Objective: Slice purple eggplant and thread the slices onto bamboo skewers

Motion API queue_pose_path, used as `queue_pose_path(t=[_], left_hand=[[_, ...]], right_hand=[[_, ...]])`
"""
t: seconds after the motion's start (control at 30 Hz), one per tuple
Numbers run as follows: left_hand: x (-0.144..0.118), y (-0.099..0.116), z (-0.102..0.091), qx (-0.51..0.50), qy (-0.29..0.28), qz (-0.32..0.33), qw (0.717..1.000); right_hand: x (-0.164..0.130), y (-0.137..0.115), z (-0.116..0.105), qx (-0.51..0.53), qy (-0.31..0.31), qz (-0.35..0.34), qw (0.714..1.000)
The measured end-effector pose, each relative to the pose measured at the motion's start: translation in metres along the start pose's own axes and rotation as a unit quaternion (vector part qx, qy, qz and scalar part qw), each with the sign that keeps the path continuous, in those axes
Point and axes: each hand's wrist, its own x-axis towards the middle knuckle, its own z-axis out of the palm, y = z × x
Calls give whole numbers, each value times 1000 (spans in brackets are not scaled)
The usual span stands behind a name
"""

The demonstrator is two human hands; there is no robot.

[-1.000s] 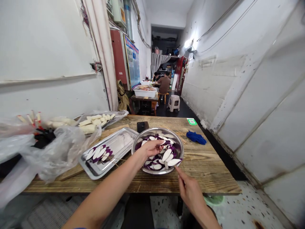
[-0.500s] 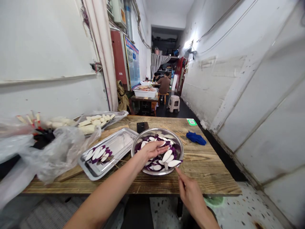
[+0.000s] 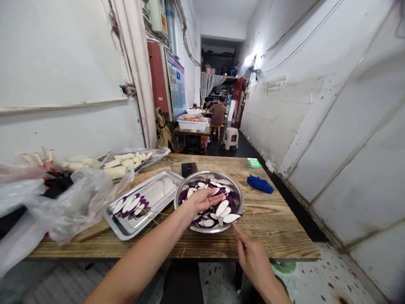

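Observation:
A steel bowl point(image 3: 239, 211) holds many oval eggplant slices point(image 3: 208, 223), white inside with purple skin. My left hand point(image 3: 204, 199) reaches over it, fingers stretched out among the slices, a slice lying against the fingertips. At the bowl's near right rim, my right hand point(image 3: 255, 253) is closed in a pinch on a skewer, mostly hidden by the fingers. A few stacked slices point(image 3: 223, 207) lean at its far end, the nearest one close to my index fingertip. Left of the bowl, a metal tray point(image 3: 161, 185) carries skewered eggplant slices point(image 3: 131, 205) with their sticks pointing right.
Loose bamboo skewers point(image 3: 234, 174) and a blue cloth point(image 3: 260, 184) lie behind the bowl on the wooden table point(image 3: 278, 228). Plastic bags point(image 3: 85, 198) and a tray of pale cut pieces point(image 3: 128, 161) crowd the left. Farther back are a stool point(image 3: 230, 138) and seated people point(image 3: 217, 112).

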Motion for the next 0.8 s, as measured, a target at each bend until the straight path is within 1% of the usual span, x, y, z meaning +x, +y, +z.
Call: queue_pose_path(t=[0.23, 0.37, 0.5, 0.8], left_hand=[[-6, -3, 4, 25, -2, 14, 1000], [-6, -5, 4, 38, 1, 13, 999], [-3, -7, 3, 53, -11, 15, 998], [-1, -21, 5, 102, -24, 44, 994]], right_hand=[[0, 2, 3, 6, -13, 7, 1000], [0, 3, 7, 1, -5, 8, 1000], [0, 5, 10, -16, 12, 0, 1000], [7, 1, 9, -24, 16, 22, 999]])
